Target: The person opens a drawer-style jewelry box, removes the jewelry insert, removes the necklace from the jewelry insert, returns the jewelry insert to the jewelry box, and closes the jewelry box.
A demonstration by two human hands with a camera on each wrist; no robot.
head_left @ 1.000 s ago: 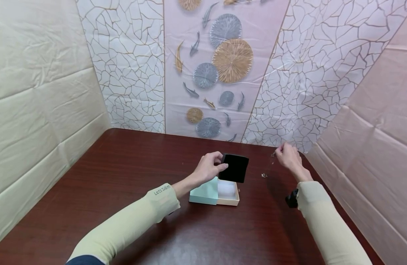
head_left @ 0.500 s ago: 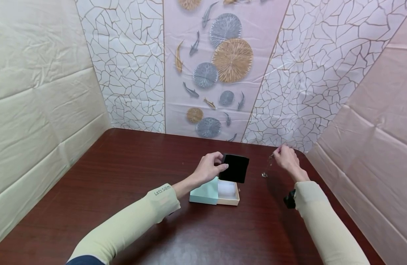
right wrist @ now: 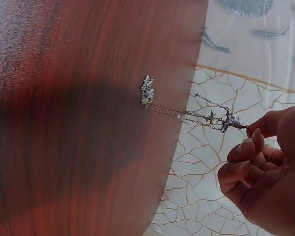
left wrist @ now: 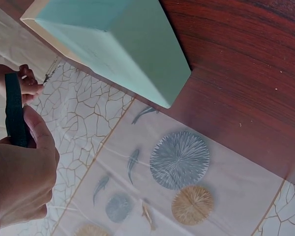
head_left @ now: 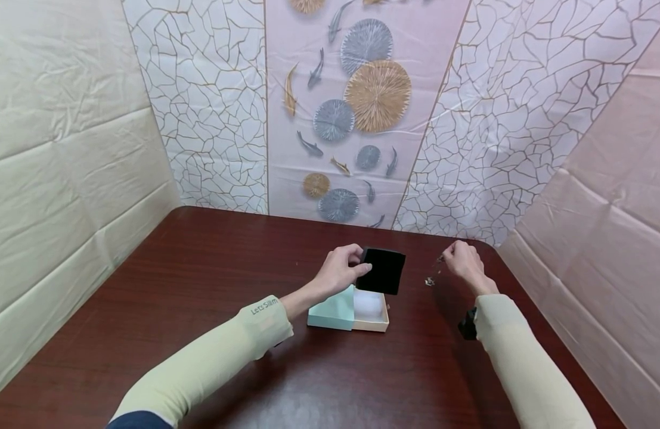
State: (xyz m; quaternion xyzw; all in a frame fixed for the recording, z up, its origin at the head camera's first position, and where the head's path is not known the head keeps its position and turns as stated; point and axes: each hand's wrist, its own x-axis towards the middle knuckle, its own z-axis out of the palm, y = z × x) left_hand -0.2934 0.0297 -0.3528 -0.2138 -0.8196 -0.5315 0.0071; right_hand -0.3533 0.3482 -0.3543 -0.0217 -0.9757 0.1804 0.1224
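My left hand (head_left: 337,273) pinches a thin black square pad (head_left: 383,271) by its left edge, thumb in front, above a small box. In the left wrist view the pad (left wrist: 14,110) appears edge-on. The box has a mint-green sleeve (head_left: 331,319) and a cream inner tray (head_left: 371,327), slid partly out to the right, white inside. At the right, my right hand (head_left: 465,260) pinches the top of a silver jewellery piece (right wrist: 232,121) between thumb and fingertip. Fine chains with small star charms hang from it, ending in a bulkier silver ornament (right wrist: 147,90).
The dark reddish wooden table (head_left: 228,256) meets a patterned cloth backdrop (head_left: 372,179) at the back. Plain cloth walls (head_left: 603,226) rise at both sides. A black device (head_left: 468,325) is strapped at my right wrist.
My right hand has lowered slightly and shifted a little left, with the hanging jewellery piece. The left hand, black pad and box stay nearly still.
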